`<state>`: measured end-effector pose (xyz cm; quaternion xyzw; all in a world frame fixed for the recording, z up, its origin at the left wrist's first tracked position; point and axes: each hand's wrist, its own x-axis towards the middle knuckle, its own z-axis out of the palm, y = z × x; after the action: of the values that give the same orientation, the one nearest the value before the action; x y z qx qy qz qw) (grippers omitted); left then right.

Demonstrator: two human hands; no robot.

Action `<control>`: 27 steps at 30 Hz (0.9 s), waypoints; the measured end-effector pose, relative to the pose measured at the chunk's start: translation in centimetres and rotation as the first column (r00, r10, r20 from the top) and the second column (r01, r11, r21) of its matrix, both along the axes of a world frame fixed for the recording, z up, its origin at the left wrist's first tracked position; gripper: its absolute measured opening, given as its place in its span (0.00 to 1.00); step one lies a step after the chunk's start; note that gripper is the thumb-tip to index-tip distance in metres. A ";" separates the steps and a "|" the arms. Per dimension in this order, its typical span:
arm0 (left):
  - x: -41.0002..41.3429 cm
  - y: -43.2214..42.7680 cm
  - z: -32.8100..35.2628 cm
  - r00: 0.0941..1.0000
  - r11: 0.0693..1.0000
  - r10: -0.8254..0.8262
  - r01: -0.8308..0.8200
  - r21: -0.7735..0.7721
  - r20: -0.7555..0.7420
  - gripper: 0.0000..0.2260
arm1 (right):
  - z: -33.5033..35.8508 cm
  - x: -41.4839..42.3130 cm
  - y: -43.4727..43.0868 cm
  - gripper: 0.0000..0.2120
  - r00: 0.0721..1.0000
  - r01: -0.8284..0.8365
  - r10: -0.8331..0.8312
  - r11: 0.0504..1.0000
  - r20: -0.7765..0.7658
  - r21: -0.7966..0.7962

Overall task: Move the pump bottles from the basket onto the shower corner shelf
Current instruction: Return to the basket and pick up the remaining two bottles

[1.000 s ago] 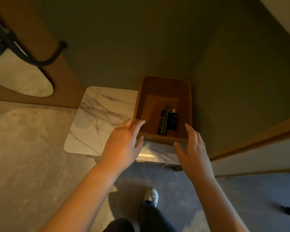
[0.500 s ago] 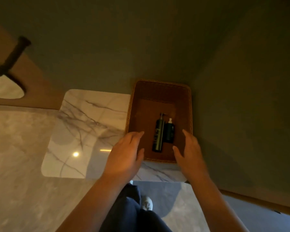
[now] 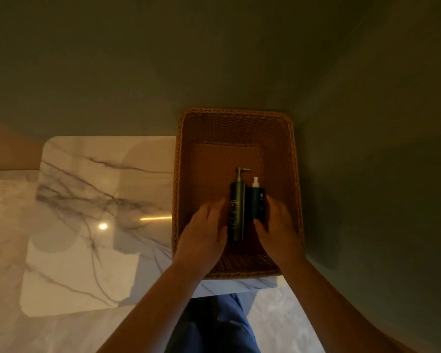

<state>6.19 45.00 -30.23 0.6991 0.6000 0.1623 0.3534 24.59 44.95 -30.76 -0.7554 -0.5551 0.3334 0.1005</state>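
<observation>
Dim warm light covers a marble table [image 3: 99,200] set against a green wall [image 3: 214,59]. Both of the person's hands reach down into a brown woven basket [image 3: 179,174]. The left hand [image 3: 204,233] lies with fairly straight fingers along the left side of a tall dark pump bottle [image 3: 237,215], thumb spread and not closed round it. The right hand [image 3: 278,230] cups a shorter dark bottle [image 3: 258,202], with fingers on its right side and the thumb at its base; whether it grips yet cannot be told. The bottles lie flat, side by side and touching, in the basket's near half, pumps pointing at the wall. The basket stands at the table's right end. This looks like the pick-up step. Next, each hand must close firmly and lift clear of the rim. The shower shelf is out of view.
</observation>
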 end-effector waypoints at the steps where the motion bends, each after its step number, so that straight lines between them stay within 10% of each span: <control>1: 0.3 0.3 -1.3 1.000 1.000 0.004 -0.004 -0.007 0.001 0.25 | -0.9 0.3 0.5 0.29 1.000 -0.007 0.007 1.000 -0.002 -0.008; 27: 10.3 2.4 -22.3 0.987 0.950 0.084 -0.038 -0.310 0.138 0.41 | -19.9 4.9 3.1 0.34 0.991 0.081 -0.081 0.997 -0.103 -0.008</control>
<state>16.46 47.38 -52.51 0.6028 0.6112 0.1300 0.4962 29.48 48.07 -50.67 -0.7592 -0.5173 0.3688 0.1413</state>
